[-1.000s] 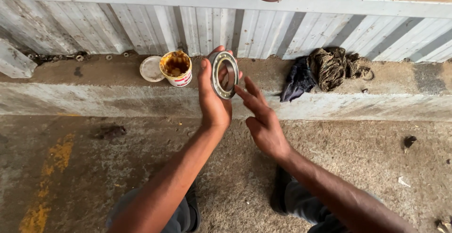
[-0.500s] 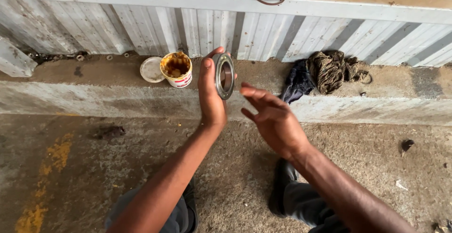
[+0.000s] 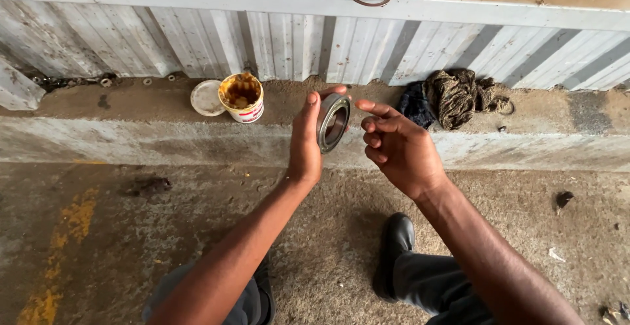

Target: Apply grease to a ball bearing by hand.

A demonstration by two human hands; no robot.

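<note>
Metal bearing ring (image 3: 333, 122) upright, pinched in left hand (image 3: 306, 142); right hand (image 3: 401, 149) loosely curled, empty, just beside.

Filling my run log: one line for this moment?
left hand: holds round metal bearing ring | right hand: open, beside ring | open grease tub on ledge

A concrete ledge (image 3: 131, 111) ran below the corrugated wall; on it stood a grease-filled tub (image 3: 242, 97), its white lid (image 3: 207, 98) beside; a dark rag bundle (image 3: 453, 96) lay well apart.
</note>
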